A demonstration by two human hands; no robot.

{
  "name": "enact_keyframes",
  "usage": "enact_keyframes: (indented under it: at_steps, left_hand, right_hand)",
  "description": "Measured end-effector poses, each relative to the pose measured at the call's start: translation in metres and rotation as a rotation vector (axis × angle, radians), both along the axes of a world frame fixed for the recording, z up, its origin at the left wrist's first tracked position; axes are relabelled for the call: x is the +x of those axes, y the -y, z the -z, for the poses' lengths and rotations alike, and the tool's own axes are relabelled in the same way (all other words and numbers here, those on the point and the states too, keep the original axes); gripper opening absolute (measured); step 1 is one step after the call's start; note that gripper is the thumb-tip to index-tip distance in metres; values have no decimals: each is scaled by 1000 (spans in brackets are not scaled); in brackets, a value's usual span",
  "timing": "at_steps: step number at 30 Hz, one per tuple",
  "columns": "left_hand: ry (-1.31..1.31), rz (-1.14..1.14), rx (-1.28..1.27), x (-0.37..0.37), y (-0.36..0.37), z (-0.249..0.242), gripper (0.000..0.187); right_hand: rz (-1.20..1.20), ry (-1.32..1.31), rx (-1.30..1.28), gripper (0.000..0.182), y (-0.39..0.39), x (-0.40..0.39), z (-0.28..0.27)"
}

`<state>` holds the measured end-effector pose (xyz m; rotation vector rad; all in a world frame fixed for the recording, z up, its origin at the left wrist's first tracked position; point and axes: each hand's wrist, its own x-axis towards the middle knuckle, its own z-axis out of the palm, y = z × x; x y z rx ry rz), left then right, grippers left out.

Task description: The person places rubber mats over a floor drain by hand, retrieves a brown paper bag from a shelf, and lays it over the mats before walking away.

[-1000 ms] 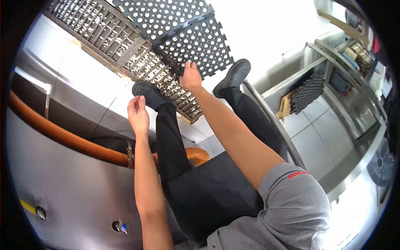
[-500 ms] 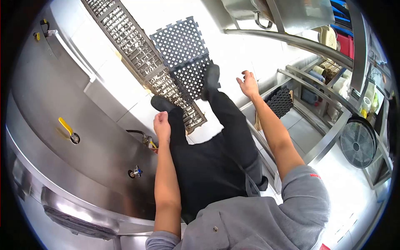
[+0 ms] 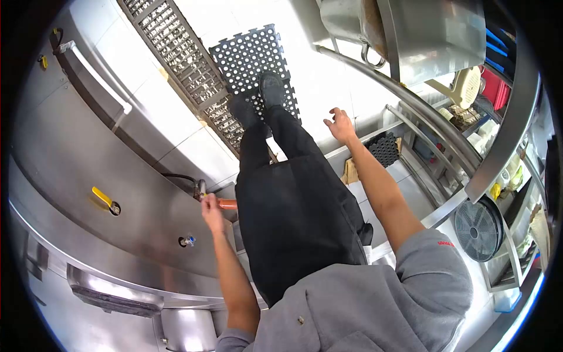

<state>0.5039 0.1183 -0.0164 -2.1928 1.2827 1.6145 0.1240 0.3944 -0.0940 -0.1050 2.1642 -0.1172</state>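
The mat [image 3: 246,56], black and pierced with round holes, lies flat on the white-tiled floor [image 3: 314,82], its long side against the brown grate [image 3: 179,61]. The right shoe [image 3: 271,88] stands on the mat; the left shoe [image 3: 243,111] is at its edge, beside the grate. Both hands are well apart from each other and from the mat. The right hand [image 3: 341,126] hangs over the floor to the mat's right, fingers spread, with nothing in it. The left hand [image 3: 212,212] has its fingers curled right by the orange pipe [image 3: 227,203]; whether it touches or grips the pipe I cannot tell. Between the arms hangs a black apron [image 3: 293,217], below which shows a grey shirt [image 3: 346,299]. Left of the left hand, a steel panel [image 3: 58,138] carries a yellow handle [image 3: 101,195] and a blue tap [image 3: 187,241]. Past the right hand, a second mat [image 3: 384,149] leans inside a low steel rack [image 3: 420,176], with a tan board [image 3: 350,171] next to it. Farther right stands a round fan [image 3: 478,230], and above the rack runs a steel rail [image 3: 404,94].
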Motion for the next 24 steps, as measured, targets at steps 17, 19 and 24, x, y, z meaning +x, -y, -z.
enact_keyframes:
  at_steps: [17, 19, 24]
  left_hand:
    - [45, 191, 218, -30, 25, -5, 30]
    - [36, 195, 185, -39, 31, -11, 29]
    - [13, 380, 75, -33, 26, -15, 27]
  right_hand:
    - [219, -63, -47, 43, -19, 10, -50]
    - [250, -79, -23, 43, -36, 23, -64]
    - [225, -117, -46, 44, -103, 70, -56]
